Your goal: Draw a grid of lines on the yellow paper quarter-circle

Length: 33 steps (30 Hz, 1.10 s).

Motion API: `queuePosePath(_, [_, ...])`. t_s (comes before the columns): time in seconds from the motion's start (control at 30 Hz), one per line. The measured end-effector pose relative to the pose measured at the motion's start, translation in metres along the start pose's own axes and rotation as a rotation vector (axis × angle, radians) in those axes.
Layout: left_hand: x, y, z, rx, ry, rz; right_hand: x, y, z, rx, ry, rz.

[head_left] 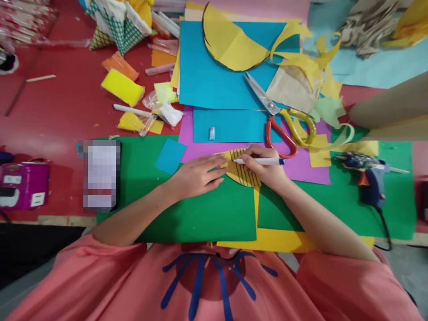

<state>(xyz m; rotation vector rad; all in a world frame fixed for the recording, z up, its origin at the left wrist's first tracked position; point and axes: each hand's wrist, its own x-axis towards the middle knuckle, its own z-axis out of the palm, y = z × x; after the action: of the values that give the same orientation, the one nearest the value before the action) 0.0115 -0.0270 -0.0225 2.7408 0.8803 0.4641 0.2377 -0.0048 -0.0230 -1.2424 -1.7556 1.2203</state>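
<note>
My right hand is closed round a white marker pen with a blue end, its tip on a small yellow paper piece marked with dark parallel lines. My left hand lies flat, fingers stretched out, pressing the left edge of that yellow piece. The piece rests on green paper and purple paper.
Scissors with red and yellow handles lie just beyond my right hand. A blue glue gun sits at the right. Blue sheets, a yellow half-circle, a small white cap, paper scraps and a purple box surround the work.
</note>
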Motion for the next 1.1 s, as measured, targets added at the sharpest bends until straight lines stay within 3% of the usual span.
queuePosePath(0.27, [0.0005,0.0003,-0.0013,0.005,0.015,0.014,0.0011,-0.0027,0.0008,-0.019,-0.024,0.032])
queuePosePath(0.43, [-0.0005,0.0003,-0.0008,-0.015,0.011,0.013,0.0017,-0.0078,-0.0034,0.098,-0.062,0.061])
queuePosePath(0.63, [-0.0017,-0.0032,-0.0001,-0.025,-0.001,-0.02,-0.0037,-0.0016,-0.0055,0.239,0.092,-0.001])
queuePosePath(0.83, [-0.0018,-0.0037,-0.0012,-0.014,-0.003,-0.037,-0.0023,-0.0034,-0.0018,0.062,-0.009,-0.018])
queuePosePath(1.1, [-0.0019,-0.0022,-0.0017,-0.036,0.01,-0.03,0.0002,-0.0034,0.0007,0.012,-0.01,0.021])
